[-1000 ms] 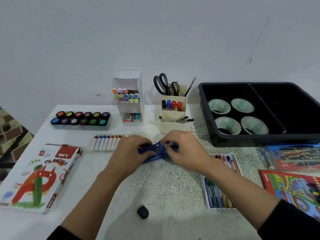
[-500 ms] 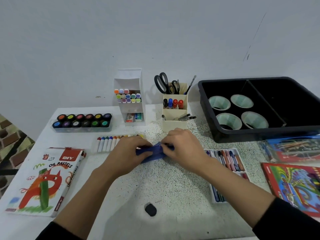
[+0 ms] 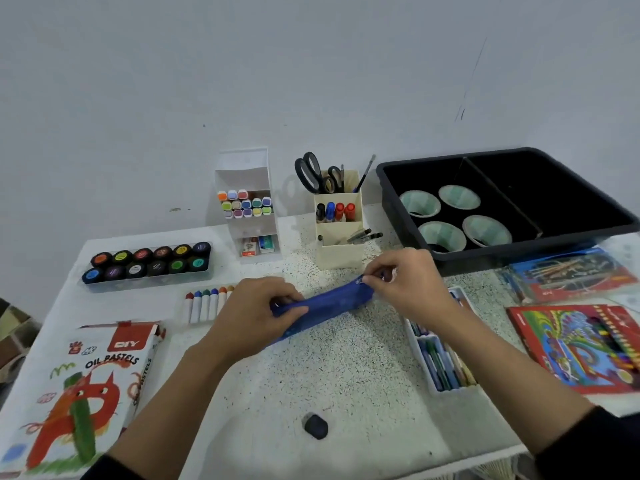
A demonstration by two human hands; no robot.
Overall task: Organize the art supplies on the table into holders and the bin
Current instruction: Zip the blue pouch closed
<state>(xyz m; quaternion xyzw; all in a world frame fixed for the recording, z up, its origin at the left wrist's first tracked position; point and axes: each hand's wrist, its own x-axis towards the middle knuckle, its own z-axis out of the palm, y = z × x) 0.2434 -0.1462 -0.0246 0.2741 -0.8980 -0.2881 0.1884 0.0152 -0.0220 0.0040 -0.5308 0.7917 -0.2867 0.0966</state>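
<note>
Both hands' fingers curled tight, L hand (image 3: 252, 313) & R hand (image 3: 407, 285) gripping blue pouch (image 3: 325, 306) ends.

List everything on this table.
paint pots: 12, mixed colours, back left
marker holder: 1, white, back centre
pen holder: 1, cream, right of it
bin: 1, black, back right
cups: 4, pale green, inside bin
crayons: several, white-bodied, left of centre
oil pastels box: 1, white-red, front left
pastel tray: 1, white, right of centre
flat packet: 1, blue-red, before bin
picture box: 1, red, far right
lump: 1, black, front centre
pouch: 1, blue, centre
left hand: grips pouch's left end
right hand: pinches pouch's right end
</note>
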